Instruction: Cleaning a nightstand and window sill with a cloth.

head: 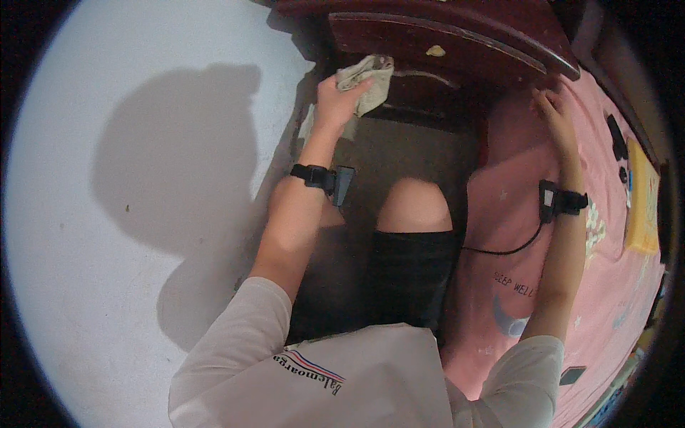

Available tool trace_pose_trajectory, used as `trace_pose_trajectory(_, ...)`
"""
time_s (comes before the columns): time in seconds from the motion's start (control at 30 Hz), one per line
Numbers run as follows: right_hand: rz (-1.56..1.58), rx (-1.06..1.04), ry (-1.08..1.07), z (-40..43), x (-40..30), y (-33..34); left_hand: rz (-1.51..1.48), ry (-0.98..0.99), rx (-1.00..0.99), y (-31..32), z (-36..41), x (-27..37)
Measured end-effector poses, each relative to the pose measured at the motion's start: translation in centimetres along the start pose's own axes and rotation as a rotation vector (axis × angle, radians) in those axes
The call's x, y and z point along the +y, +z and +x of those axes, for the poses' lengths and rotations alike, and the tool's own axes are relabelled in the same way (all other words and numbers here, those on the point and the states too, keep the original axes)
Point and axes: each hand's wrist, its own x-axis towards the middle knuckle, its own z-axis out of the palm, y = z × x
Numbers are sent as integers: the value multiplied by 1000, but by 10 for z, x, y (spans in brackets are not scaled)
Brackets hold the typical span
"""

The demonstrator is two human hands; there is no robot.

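My left hand (333, 104) grips a crumpled, pale cloth (375, 92) with darker stains, between thumb and fingers. The cloth is held in front of a dark red-brown wooden cabinet (396, 29). A small, pale yellowish knob or handle (436, 51) shows on the cabinet's front, to the right of the cloth. My right hand (555, 107) is over the pink bed sheet (514, 214), close to the cabinet's right corner. Its fingers are curled and partly in shadow; whether anything is between them is unclear.
A white wall (134, 299) rises close on the left. On the bed lie a yellow packet (642, 198), a black object (616, 136) and a small dark flat object (572, 375). A black cable (503, 251) runs from the right wrist's strapped device across the sheet.
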Motion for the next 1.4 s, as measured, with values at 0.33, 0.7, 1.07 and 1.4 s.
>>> trace_pose_trajectory(0.33, 31, 56, 36, -8, -3, 9, 24, 220, 481, -44, 23, 6)
trace_pose_trajectory(0.7, -24, 31, 83, -4, 2, 0, 129, 567, 411, -14, 34, 38)
trace_pose_trajectory(1.07, 69, 65, 70, -7, -2, 7, 421, 540, 450, -19, 30, 14)
trace_pose_trajectory(1.4, -25, 40, 57, -10, -16, 9, 267, 665, 522, -9, 31, 31)
